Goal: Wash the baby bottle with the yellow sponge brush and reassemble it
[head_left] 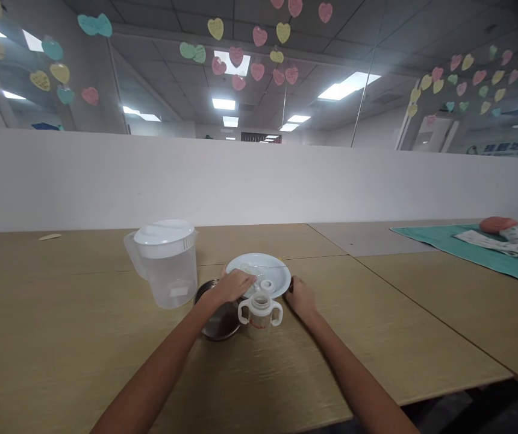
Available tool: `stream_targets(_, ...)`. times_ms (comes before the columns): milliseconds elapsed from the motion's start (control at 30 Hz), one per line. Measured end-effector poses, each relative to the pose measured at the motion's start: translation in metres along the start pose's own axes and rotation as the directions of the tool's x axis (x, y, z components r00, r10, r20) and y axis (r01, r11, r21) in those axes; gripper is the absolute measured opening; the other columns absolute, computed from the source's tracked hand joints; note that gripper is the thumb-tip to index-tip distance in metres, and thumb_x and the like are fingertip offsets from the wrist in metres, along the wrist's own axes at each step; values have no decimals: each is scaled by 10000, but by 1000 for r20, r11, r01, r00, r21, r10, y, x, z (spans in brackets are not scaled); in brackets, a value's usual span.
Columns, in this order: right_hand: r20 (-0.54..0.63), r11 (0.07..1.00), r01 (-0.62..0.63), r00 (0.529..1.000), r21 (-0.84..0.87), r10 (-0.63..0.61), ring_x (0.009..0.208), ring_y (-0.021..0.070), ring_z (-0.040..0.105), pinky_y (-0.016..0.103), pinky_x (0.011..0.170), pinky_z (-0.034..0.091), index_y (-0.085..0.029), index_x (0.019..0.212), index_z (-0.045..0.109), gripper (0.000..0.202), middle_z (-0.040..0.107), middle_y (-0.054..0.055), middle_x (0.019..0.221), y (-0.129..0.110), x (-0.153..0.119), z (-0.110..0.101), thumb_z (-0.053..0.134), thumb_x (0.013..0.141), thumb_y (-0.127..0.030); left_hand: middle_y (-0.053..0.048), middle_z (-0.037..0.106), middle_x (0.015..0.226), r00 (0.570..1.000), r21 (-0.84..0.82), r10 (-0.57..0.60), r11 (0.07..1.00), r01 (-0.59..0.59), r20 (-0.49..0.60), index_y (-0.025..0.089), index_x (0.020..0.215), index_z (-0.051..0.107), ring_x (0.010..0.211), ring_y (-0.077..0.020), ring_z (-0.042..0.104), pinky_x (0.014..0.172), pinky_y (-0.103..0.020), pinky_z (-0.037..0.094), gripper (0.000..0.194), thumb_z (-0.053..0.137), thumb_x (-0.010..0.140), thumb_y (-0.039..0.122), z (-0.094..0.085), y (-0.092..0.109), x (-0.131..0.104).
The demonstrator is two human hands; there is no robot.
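Note:
A white plate (281, 274) lies on the table with small white and clear parts in it, among them a white ring-shaped cap (267, 286). My left hand (235, 286) is closed on its left rim, the thumb reaching over the inside. At the right rim my right hand (302, 298) has its fingers curled against the edge; the fingertips are partly hidden. Just in front stands an uncovered baby cup (259, 320) with two white handles and red print. A round metal pan (220, 325) sits under my left wrist, partly covered by it.
Left of the plate stands a clear plastic pitcher (173, 274) with a white lid. A flat pale piece (50, 237) lies far left. At the right, a green mat (458, 244) carries a patterned cloth (512, 241) and a reddish object (497, 225). A white wall (259, 181) bounds the back.

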State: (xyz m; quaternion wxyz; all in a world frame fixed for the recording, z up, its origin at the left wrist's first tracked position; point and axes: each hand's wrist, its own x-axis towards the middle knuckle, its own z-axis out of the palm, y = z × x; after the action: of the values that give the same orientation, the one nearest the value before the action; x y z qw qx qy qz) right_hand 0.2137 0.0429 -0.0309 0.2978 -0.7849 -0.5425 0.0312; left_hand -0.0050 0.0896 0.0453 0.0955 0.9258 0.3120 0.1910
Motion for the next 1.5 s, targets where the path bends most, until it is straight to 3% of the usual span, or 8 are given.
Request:
stream_targets(233, 21, 990, -17, 1000, -144, 20, 869, 199, 616, 255, 640, 370, -118, 1075, 537, 262, 641, 138, 988, -3, -4, -8, 408, 851, -159, -56, 687, 885, 906, -249, -186, 964, 94, -379, 174, 796, 621, 866, -183, 620, 857, -309, 422, 130, 538, 787, 274, -7, 8, 12)
stream_targets(400, -184, 988, -115, 978, -105, 94, 772, 196, 621, 274, 630, 389, -97, 1024, 583, 288, 618, 168, 950, 8, 2, -24, 346, 887, -183, -21, 626, 743, 816, -667, -369, 744, -26, -444, 153, 920, 548, 661, -137, 621, 613, -230, 446, 240, 572, 743, 313, -22, 11, 16)
stream_targets(500, -434, 998, -66, 899, 19, 67, 768, 203, 610, 288, 630, 407, -108, 1134, 545, 367, 616, 160, 960, 12, 2, -35, 295, 917, -266, -28, 624, 787, 842, -766, -404, 642, -18, -359, 142, 1062, 551, 615, -107, 600, 567, -205, 419, 338, 525, 767, 305, -30, 15, 14)
stream_targets(667, -659, 925, 378, 705, 36, -263, 790, 176, 590, 264, 681, 435, -140, 1194, 535, 401, 639, 101, 905, 2, -7, -34, 305, 927, -332, -9, 579, 739, 866, -859, -444, 511, 35, -229, 132, 1038, 618, 496, -62, 499, 478, -184, 353, 343, 472, 764, 277, -32, 26, 12)
stream_targets(967, -591, 775, 622, 586, -109, -554, 549, 92, 502, 191, 573, 394, -157, 1187, 577, 343, 590, 27, 663, -13, -24, -19, 386, 914, -237, -26, 621, 704, 837, -646, -381, 762, 45, -392, 117, 862, 665, 642, -121, 534, 558, -199, 400, 295, 559, 740, 365, -24, 29, 12)
stream_targets(1133, -612, 767, 641, 589, -43, -527, 535, 89, 498, 191, 549, 394, -154, 1153, 596, 332, 599, 29, 668, -16, -27, -23, 399, 898, -235, 20, 525, 543, 907, -614, -369, 770, 175, -204, 126, 818, 677, 481, -93, 464, 450, -192, 361, 293, 510, 767, 361, -31, 29, 9)
stream_targets(1333, -582, 839, 529, 724, 126, -369, 655, 125, 561, 222, 614, 443, -161, 1129, 610, 373, 636, 67, 803, -19, -33, -31, 337, 897, -265, -91, 666, 916, 883, -939, -462, 334, 84, -85, 138, 853, 563, 840, -139, 625, 758, -259, 494, 193, 546, 808, 325, -36, 31, 12)
stream_targets(1500, -493, 802, 594, 678, -69, -545, 689, 125, 561, 221, 672, 420, -194, 1120, 640, 354, 634, 61, 744, -16, -29, -27, 387, 877, -244, -121, 600, 1149, 910, -994, -410, 51, 94, 65, 148, 882, 550, 1008, -169, 594, 845, -316, 504, 147, 461, 872, 265, -44, 41, 11)
